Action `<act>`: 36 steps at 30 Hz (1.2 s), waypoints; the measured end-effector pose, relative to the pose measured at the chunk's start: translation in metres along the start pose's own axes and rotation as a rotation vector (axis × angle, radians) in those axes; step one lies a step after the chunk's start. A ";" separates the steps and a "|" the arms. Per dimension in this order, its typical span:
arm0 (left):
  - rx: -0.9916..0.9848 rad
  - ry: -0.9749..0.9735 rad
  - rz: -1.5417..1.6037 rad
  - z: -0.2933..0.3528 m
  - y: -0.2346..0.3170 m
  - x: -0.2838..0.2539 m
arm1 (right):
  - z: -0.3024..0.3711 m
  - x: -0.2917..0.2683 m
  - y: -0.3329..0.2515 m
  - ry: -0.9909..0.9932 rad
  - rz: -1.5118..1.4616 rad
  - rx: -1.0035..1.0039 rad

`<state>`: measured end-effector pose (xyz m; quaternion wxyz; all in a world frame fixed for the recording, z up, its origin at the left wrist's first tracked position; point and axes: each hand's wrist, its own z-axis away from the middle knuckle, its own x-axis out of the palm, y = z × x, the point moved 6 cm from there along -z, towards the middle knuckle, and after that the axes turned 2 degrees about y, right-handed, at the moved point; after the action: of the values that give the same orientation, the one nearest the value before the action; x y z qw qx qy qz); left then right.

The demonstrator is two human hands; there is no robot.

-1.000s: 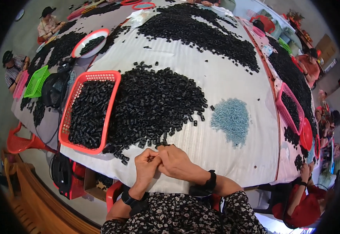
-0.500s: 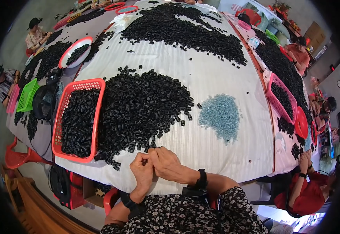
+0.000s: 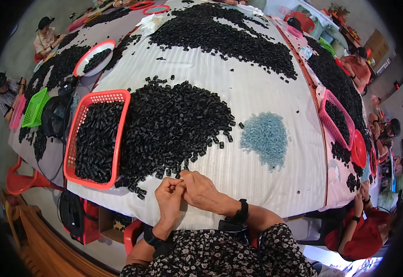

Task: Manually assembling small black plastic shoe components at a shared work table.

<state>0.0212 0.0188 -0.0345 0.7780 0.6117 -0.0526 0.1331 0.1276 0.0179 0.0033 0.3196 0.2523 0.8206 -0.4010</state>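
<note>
Pinching something small between both sets of fingers at the near edge of the white ribbed cloth-covered desk (image 3: 257, 92). Left hand (image 3: 169, 196) curled, fingertips closed toward the right hand (image 3: 201, 189), fingers likewise bent inward; held item too small and hidden to tell, probably one small black plastic piece. Black wristbands on both forearms, dark flowered sleeves below.

Just beyond the fingertips, large loose pile of small black plastic pieces (image 3: 174, 124), its near fringe touching the hands. Left of the pile, red plastic mesh basket (image 3: 97, 138) part-filled with the same black pieces. Right of the pile and apart from it, smaller heap of pale blue translucent bits (image 3: 266, 138).

Best handled, judging from this: keeping hands low and close to the pile's edge, taking one piece at a time, keeping black and blue heaps separate.

Farther off, more black heaps, other seated people at the rim.
</note>
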 end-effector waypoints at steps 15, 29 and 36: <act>0.058 0.033 -0.124 0.000 -0.008 -0.001 | 0.000 -0.003 -0.005 0.016 0.127 -0.058; 0.096 -0.134 -0.195 -0.010 0.012 0.002 | -0.007 -0.016 0.006 0.014 -0.147 -0.004; 0.179 -0.084 -0.141 -0.017 0.059 -0.042 | 0.015 -0.080 0.098 0.122 0.291 0.351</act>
<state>-0.0365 0.0419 0.0065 0.7248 0.6860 -0.0296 0.0565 0.2514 0.0476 0.0055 0.2750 0.4434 0.7113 -0.4711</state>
